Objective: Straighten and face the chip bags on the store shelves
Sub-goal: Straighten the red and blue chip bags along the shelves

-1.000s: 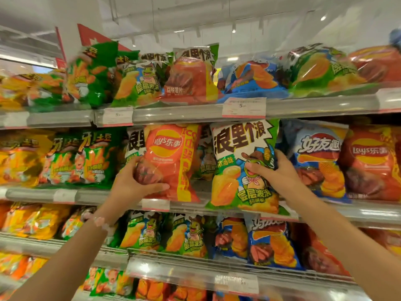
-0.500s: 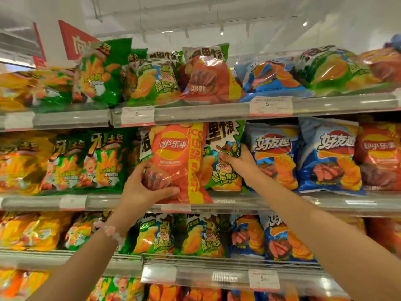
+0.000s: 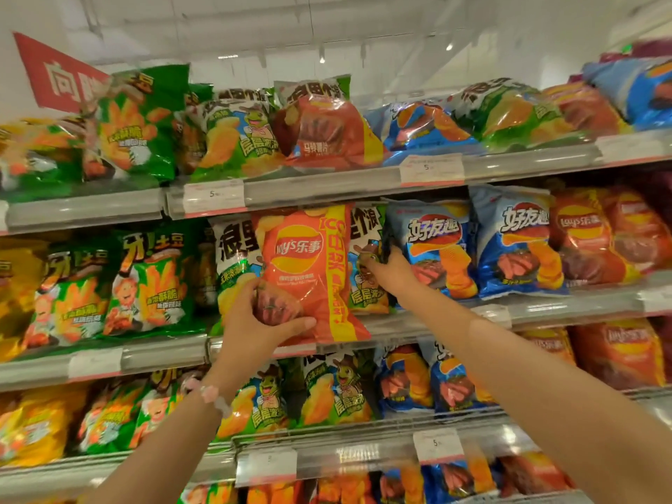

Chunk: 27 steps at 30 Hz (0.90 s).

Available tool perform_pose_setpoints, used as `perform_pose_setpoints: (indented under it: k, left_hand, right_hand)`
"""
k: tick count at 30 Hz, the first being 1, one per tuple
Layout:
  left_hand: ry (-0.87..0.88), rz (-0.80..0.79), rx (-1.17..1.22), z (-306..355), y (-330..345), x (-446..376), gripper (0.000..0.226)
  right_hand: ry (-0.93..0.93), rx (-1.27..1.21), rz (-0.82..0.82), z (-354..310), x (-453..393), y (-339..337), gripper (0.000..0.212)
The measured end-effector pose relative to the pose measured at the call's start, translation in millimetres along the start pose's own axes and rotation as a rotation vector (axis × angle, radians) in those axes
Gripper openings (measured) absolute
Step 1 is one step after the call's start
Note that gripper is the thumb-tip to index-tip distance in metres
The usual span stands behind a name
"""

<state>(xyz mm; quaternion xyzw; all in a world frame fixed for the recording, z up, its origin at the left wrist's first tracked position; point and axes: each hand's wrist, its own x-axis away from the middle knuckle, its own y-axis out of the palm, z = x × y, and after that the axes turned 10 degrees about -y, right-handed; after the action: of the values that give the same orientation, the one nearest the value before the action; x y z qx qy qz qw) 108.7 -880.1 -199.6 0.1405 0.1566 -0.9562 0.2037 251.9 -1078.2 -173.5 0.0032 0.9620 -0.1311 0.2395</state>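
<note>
The left hand [image 3: 260,323] has its fingers [image 3: 298,325] clamped on the lower corner of the orange bag [image 3: 305,271], which stands upright on the middle shelf [image 3: 163,352]. At 3 o'clock of it, the right hand [image 3: 391,276] pinches the green bag [image 3: 367,281] behind, beside a blue bag [image 3: 432,245].

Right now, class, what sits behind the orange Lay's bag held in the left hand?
Behind the orange Lay's bag, two green-and-white chip bags show: one at its left, one at its right under the right hand. Their middles and anything between them are covered.
</note>
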Motion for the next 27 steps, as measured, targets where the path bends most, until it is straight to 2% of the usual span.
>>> perform_pose_setpoints:
  k: [4, 7, 9, 11, 14, 16, 19, 22, 25, 27]
  left_hand:
    - [-0.002, -0.011, 0.036, 2.1, 18.0, 1.0, 0.105]
    - [0.005, -0.026, 0.095, 4.1, 38.9, 5.0, 0.107]
    - [0.023, -0.057, 0.122, 5.8, 56.5, 9.4, 0.104]
    - [0.054, -0.101, 0.143, 9.5, 75.4, 14.2, 0.105]
    - [0.070, -0.187, 0.148, 18.2, 104.8, 20.4, 0.110]
    - [0.061, -0.247, 0.145, 25.3, 123.6, 23.5, 0.105]
    - [0.016, -0.336, 0.125, 37.1, 151.3, 23.9, 0.099]
    - [-0.014, -0.379, 0.104, 50.6, 179.6, 23.2, 0.093]
    - [-0.074, -0.462, 0.263, 71.0, 211.5, 21.7, 0.068]
    - [-0.118, -0.535, 0.356, 85.9, 235.1, 18.1, 0.063]
  right_hand:
    - [-0.171, -0.076, 0.162, -19.8, 25.4, -11.4, 0.060]
    - [-0.160, -0.244, 0.076, -33.2, 56.0, -23.5, 0.087]
    - [-0.090, -0.214, -0.023, -39.3, 74.7, -33.5, 0.113]
    - [-0.004, -0.178, -0.074, -41.4, 84.9, -47.3, 0.120]
    - [0.020, -0.148, -0.065, -34.4, 89.5, -74.5, 0.098]
    - [0.005, -0.139, -0.029, -26.5, 90.1, -95.6, 0.084]
    - [0.008, -0.170, 0.031, -14.1, 91.9, -129.2, 0.076]
    - [0.001, -0.217, 0.074, 1.7, 91.0, -166.2, 0.057]
    - [-0.004, -0.215, 0.074, 15.3, 89.6, -204.0, 0.051]
    - [0.007, -0.219, 0.053, 23.8, 87.3, -229.7, 0.054]
